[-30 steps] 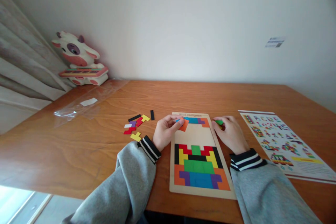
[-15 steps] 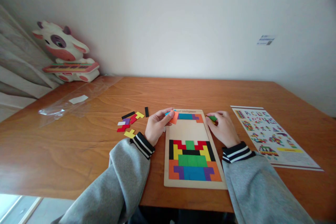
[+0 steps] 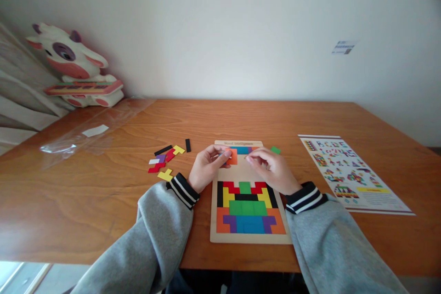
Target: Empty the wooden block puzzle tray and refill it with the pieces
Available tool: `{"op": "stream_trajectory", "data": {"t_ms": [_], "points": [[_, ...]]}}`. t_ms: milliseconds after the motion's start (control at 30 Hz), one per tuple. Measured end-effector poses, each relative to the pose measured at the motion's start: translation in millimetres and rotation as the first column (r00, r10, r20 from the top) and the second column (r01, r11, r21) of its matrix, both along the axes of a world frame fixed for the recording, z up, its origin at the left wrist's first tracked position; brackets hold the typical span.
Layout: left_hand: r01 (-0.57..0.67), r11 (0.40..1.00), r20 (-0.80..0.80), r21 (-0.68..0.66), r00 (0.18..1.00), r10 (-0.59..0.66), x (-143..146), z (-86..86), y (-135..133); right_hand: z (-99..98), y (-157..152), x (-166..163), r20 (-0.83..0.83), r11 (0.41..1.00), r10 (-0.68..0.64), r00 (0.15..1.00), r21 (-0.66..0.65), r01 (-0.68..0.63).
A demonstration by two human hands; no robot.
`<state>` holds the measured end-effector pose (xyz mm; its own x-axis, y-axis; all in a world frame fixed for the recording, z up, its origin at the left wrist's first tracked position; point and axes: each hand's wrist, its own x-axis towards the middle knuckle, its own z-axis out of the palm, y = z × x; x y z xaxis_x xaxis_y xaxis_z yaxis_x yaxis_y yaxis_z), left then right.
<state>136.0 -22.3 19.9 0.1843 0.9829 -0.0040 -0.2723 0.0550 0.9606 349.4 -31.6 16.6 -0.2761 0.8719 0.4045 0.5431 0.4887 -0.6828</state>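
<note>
My left hand (image 3: 208, 167) is closed over the upper left of the wooden puzzle board (image 3: 253, 238), pinching an orange puzzle piece (image 3: 233, 157) between thumb and fingers. A bit of blue shows by those fingertips, partly hidden. Over the board's upper right is my right hand (image 3: 274, 170), its thumb and fingertips drawn together with nothing visible in them. Just beyond it, a green piece (image 3: 275, 149) lies by the board's right edge. Coloured pieces fill the board's lower part, including a green row (image 3: 248, 208). At its top, a blue piece (image 3: 241, 150) is partly covered by my hands.
Several loose pieces, among them a yellow one (image 3: 165, 175) and a black bar (image 3: 188, 145), lie left of the board. A printed pattern sheet (image 3: 358, 174) is on the right. A clear plastic bag (image 3: 69, 147) and a cow toy keyboard (image 3: 82, 71) occupy the far left.
My right hand has left the green piece on the table and come left over the board. The left hand still holds the orange piece, now turned somewhat. The view has shifted slightly.
</note>
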Motion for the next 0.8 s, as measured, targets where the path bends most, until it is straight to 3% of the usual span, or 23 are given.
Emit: {"op": "stream_trajectory", "data": {"t_ms": [167,400,533,667,800], "points": [[0.107,0.993,-0.042,0.048,0.994,-0.105,5,-1.3,-5,4.0,-5,-11,-0.003,0.990,0.126,0.992,-0.058,-0.126],[0.120,0.991,-0.077,0.054,0.990,-0.116,5,-6.8,-4,1.7,-5,-10,-0.067,0.995,0.062,0.996,-0.073,-0.067],[0.040,0.998,-0.070,0.058,0.997,-0.036,2,-6.3,-1,-0.9,-4,-8,-0.213,0.989,-0.030,0.977,-0.151,-0.003],[-0.139,0.988,-0.023,0.067,0.990,0.141,-2,-3.8,5,-4.6,3,-3,-0.437,0.976,-0.168,0.884,-0.201,0.085],[-0.240,0.970,0.054,0.045,0.970,0.238,-5,-3.7,9,-6.8,8,3,-0.451,0.966,-0.242,0.859,-0.191,0.172]]}}
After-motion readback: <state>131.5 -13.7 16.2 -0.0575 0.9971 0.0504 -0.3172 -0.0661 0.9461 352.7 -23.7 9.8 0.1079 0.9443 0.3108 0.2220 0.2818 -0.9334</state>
